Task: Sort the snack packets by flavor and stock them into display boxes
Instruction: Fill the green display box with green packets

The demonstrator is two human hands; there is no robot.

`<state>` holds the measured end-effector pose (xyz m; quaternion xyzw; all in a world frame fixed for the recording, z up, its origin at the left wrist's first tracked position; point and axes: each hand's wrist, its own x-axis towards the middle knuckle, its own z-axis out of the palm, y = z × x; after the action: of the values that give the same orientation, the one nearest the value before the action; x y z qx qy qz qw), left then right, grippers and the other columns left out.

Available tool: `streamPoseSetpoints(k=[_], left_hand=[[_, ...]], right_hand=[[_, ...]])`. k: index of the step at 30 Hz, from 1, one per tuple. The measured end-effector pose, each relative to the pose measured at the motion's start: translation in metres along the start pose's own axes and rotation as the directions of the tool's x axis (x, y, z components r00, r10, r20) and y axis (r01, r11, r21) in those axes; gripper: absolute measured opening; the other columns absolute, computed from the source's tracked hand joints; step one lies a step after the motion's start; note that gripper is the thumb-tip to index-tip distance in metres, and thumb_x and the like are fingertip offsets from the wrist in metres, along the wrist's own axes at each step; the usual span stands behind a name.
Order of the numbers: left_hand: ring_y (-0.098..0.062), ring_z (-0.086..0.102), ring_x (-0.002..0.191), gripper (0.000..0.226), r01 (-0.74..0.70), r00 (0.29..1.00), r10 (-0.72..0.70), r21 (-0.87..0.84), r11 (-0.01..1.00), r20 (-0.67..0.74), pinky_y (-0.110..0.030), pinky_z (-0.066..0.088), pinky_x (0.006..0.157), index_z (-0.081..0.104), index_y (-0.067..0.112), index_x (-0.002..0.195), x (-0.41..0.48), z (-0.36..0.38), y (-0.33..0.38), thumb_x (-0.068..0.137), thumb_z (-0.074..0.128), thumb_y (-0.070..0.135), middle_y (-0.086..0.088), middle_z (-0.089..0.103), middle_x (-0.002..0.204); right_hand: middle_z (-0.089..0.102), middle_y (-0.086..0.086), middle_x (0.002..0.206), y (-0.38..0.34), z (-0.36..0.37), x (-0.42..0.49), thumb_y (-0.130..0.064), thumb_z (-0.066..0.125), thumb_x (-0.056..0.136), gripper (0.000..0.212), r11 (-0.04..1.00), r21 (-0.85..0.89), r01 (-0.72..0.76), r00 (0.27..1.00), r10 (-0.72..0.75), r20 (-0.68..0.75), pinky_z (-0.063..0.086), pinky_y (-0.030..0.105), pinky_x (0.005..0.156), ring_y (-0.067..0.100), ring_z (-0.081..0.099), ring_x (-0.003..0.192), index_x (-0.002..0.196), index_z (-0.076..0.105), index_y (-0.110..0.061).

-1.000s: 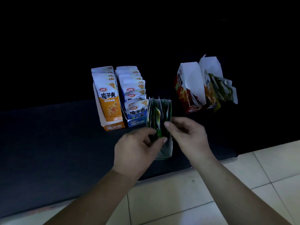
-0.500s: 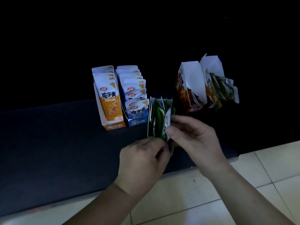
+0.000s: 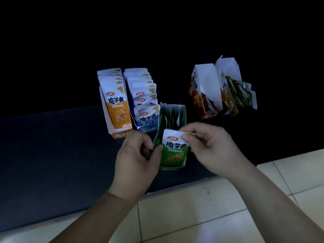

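right hand [image 3: 212, 148] fingers pinch a green snack packet [image 3: 174, 150] fronting the green display box [image 3: 172, 113]; left hand [image 3: 138, 155] fingers grip that box's side.

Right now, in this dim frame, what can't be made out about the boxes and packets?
- Head view, green box: the front green packet hides how many packets stand behind it.
- Left hand: its curled fingers hide what they pinch at the box's edge.
- Red box: darkness and its flaps obscure the mixed packets beside it.
- Everything behind the boxes is lost in black.
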<state>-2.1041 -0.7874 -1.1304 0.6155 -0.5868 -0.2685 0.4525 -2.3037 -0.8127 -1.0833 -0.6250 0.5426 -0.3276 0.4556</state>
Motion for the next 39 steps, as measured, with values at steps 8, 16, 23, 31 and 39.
streamPoseSetpoints(k=[8,16,23,31,39], left_hand=[[-0.026,0.065,0.065,0.003,0.137,0.973,-0.107,-0.143,0.98,0.205,-0.045,0.051,0.058,0.075,0.024,0.092,0.001,-0.005,-0.008,0.095,0.074,0.023,-0.002,0.07,0.073],[-0.022,0.074,0.079,0.009,0.119,0.991,-0.095,-0.315,0.942,0.092,-0.042,0.06,0.073,0.074,0.01,0.087,0.005,-0.012,0.014,0.095,0.071,0.01,0.0,0.077,0.087],[-0.017,0.068,0.068,0.012,0.134,0.984,-0.079,-0.385,0.913,0.157,-0.034,0.053,0.06,0.068,0.016,0.085,-0.006,-0.004,0.031,0.096,0.07,0.013,0.0,0.074,0.081],[-0.009,0.068,0.118,0.024,0.236,0.93,-0.08,-0.416,0.878,0.358,-0.035,0.058,0.097,0.067,0.018,0.102,-0.022,0.005,0.028,0.093,0.069,-0.004,0.016,0.068,0.132],[-0.023,0.071,0.091,0.027,0.37,0.923,-0.292,-0.365,0.854,0.251,-0.046,0.061,0.079,0.069,0.02,0.105,-0.01,0.002,0.016,0.098,0.058,-0.004,-0.003,0.073,0.092]], right_hand=[[0.071,0.007,0.08,0.011,0.002,0.001,-0.024,0.067,0.099,0.015,0.983,-0.161,-0.093,0.975,0.123,0.186,0.053,0.05,0.067,0.032,0.064,0.076,0.097,0.078,-0.035],[0.075,0.011,0.093,0.004,0.0,-0.002,-0.047,0.065,0.096,0.03,0.978,-0.047,-0.205,0.972,0.209,0.104,0.05,0.028,0.07,0.01,0.067,0.079,0.099,0.079,-0.021],[0.076,-0.006,0.117,0.0,0.017,0.003,-0.016,0.063,0.1,0.024,0.95,0.255,-0.182,0.983,0.169,0.072,0.05,0.037,0.11,0.008,0.067,0.118,0.117,0.074,-0.03],[0.079,0.004,0.103,0.003,0.004,-0.001,-0.004,0.071,0.094,0.021,0.941,0.302,-0.154,0.984,0.175,-0.042,0.057,0.033,0.088,0.017,0.073,0.101,0.111,0.078,-0.016],[0.08,-0.004,0.093,-0.006,0.005,0.002,-0.002,0.072,0.093,0.02,0.984,0.179,-0.023,0.979,0.059,-0.197,0.061,0.032,0.086,0.015,0.076,0.092,0.099,0.08,-0.018]])
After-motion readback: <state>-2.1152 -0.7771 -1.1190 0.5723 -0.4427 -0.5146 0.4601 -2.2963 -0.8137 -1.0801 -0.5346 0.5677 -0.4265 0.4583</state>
